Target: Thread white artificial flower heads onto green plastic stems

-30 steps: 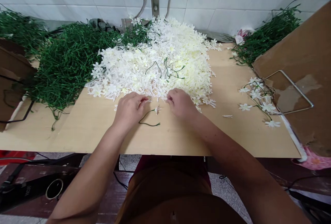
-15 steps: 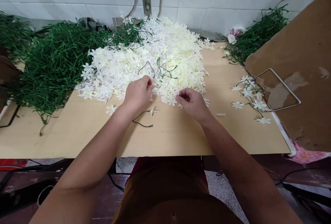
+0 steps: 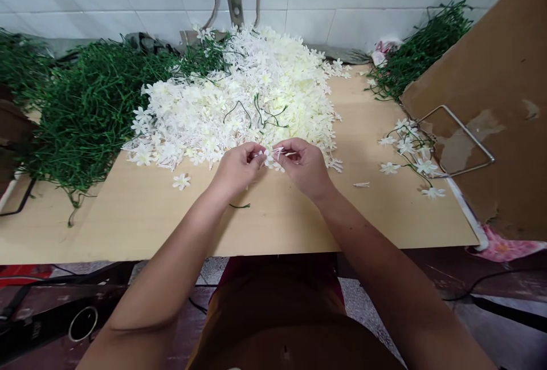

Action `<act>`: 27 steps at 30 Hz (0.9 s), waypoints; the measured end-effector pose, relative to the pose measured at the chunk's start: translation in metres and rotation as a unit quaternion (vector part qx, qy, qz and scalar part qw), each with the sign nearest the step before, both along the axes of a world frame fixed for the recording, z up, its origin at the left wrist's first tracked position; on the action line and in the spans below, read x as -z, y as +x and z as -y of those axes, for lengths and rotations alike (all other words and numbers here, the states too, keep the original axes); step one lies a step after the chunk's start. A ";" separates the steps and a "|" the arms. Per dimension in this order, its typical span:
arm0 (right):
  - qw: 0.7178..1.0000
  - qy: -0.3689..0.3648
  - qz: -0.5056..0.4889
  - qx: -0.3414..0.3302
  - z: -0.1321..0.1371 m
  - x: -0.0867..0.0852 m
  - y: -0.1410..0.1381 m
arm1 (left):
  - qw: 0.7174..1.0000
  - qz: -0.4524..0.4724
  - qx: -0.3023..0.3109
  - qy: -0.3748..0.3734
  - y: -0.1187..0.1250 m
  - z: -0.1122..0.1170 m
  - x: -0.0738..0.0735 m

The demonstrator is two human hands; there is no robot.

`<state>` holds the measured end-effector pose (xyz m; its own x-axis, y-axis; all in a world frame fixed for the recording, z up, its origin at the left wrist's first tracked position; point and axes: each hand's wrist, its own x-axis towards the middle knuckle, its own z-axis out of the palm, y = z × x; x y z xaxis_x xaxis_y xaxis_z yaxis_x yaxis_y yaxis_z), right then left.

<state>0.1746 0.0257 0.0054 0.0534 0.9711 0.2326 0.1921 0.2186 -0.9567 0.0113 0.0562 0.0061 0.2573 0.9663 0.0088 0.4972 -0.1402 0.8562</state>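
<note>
My left hand (image 3: 239, 169) pinches a white artificial flower (image 3: 269, 159) at its petals, just in front of a heap of loose white blossoms (image 3: 273, 93). Close against it, my right hand (image 3: 305, 169) is closed on a small white stamen piece (image 3: 278, 151) with thin prongs. The fingertips of both hands nearly meet. A green stem (image 3: 240, 206) lies on the table below my left hand, partly hidden by that hand and forearm. Several dark green stems (image 3: 271, 116) rest on top of the blossom heap.
A large pile of green stems (image 3: 89, 108) is at the left, another bunch (image 3: 421, 53) at the back right. Assembled flower sprays (image 3: 412, 150) lie beside a cardboard sheet (image 3: 487, 108) with a wire handle (image 3: 470, 133). One blossom (image 3: 182, 181) and a stamen piece (image 3: 361, 185) lie apart on the table (image 3: 141, 227).
My hands have come together in front of the heap, the left moving right and nearer, the right slightly left. A white flower now shows between them. The view has shifted slightly.
</note>
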 end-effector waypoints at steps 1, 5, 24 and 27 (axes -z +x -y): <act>0.999 0.017 0.030 0.008 0.001 0.001 -0.002 | 1.000 0.012 0.012 -0.004 0.001 0.002 0.000; 0.989 0.079 0.127 0.015 0.004 0.006 -0.006 | 0.997 0.062 0.017 -0.043 0.005 0.006 -0.002; 0.991 0.039 0.129 0.029 -0.002 0.020 -0.005 | 0.966 0.185 -0.040 -0.177 0.004 0.007 -0.008; 0.994 0.022 0.101 0.025 -0.003 0.020 -0.006 | 0.960 0.206 -0.037 -0.186 0.003 0.007 -0.009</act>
